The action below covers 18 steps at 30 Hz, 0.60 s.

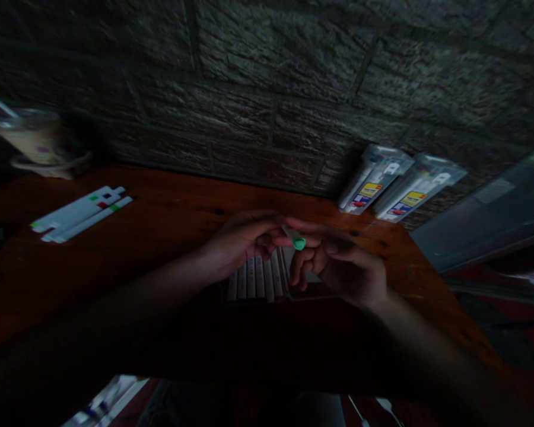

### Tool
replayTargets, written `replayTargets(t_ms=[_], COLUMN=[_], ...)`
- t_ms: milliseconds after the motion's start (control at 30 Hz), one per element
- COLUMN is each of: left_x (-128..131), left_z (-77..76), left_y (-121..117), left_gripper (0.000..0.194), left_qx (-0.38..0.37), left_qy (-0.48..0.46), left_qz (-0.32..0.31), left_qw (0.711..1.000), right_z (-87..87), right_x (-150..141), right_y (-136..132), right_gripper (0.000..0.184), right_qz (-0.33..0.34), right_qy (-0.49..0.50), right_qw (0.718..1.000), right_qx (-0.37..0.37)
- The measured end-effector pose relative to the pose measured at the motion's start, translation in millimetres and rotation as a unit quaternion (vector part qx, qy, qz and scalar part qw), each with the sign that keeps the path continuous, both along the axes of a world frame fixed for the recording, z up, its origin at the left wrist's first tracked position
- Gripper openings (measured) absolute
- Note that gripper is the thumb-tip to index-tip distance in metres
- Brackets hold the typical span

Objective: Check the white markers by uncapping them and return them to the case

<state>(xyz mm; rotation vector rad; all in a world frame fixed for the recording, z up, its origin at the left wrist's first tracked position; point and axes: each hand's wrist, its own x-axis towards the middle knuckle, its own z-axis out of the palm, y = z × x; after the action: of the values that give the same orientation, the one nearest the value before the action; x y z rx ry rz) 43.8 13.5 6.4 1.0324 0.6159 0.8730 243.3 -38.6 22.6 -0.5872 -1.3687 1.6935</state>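
Marker (292, 235) between both hands' fingers (312, 240); green-ended

Both bare forearms reach inward from the lower corners, the left forearm (155, 296) and the right forearm (427, 332) slanting up toward each other, dim in shadow. The left hand (238, 240) bends over at its end, index finger stretched across and the other fingers tucked beneath. The right hand (351, 267) mirrors it, thumb pointing inward, index finger extended and lower fingers curled down. Their fingertips gather in one narrow grip, the palms apart.
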Motion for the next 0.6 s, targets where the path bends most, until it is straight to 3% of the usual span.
replayTargets(t_ms=[133, 267, 467, 600], left_x=[-0.5, -0.4, 0.6, 2.4], left_z=[0.5, 1.3, 1.5, -0.4], left_y=[-0.9, -2.3, -1.5, -1.6], left_gripper=[0.016, 0.023, 0.069, 0.049], left_qx=[0.025, 0.096, 0.172, 0.179], left_qy=[0.018, 0.064, 0.109, 0.118], left_qz=[0.005, 0.020, 0.072, 0.052], left_qw=[1.000, 0.993, 0.977, 0.975], right_z=[-1.2, -6.5, -12.6, -13.7], right_x=[-1.6, -5.0, -3.0, -1.8], right_y=[0.8, 2.7, 8.6, 10.9], right_gripper=[0.041, 0.030, 0.030, 0.015], right_qz=[-0.010, -0.062, -0.122, -0.171], right_qy=[-0.006, -0.037, -0.044, -0.070], right_qw=[1.000, 0.997, 0.991, 0.983], right_qx=[-0.002, 0.001, 0.022, 0.026])
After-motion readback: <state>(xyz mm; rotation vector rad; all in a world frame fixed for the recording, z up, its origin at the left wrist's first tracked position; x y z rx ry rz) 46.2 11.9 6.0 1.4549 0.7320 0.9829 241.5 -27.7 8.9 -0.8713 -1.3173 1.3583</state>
